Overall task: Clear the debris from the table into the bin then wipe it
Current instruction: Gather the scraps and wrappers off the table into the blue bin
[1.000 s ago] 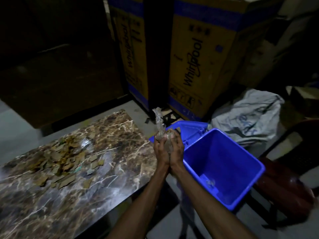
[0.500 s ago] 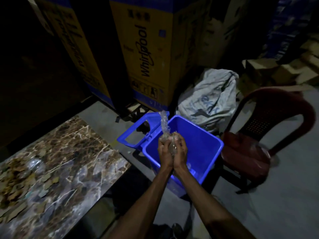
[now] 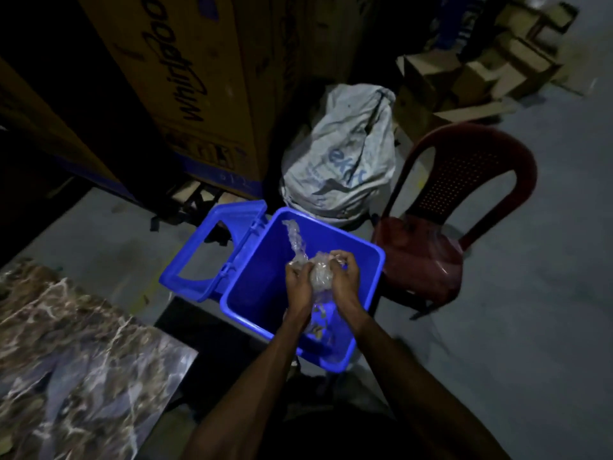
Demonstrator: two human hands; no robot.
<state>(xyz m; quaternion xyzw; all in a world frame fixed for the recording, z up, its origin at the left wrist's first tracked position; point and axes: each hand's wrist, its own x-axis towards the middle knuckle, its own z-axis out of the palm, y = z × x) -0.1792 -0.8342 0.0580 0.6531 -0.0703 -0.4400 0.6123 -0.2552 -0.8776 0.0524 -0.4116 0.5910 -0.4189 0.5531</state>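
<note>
Both arms extended, left hand (image 3: 298, 284) and right hand (image 3: 345, 280) curled together.

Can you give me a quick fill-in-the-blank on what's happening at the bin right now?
1. Both hands hold crumpled clear plastic over the ____.
2. The bin is coloured ____.
3. The bin's lid is ____.
4. Right of the bin stands a red ____.

Missing words: bin; blue; open; chair

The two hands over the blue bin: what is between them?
Head view: crumpled clear plastic sits between the left hand and right hand, above the open blue bin.
</note>
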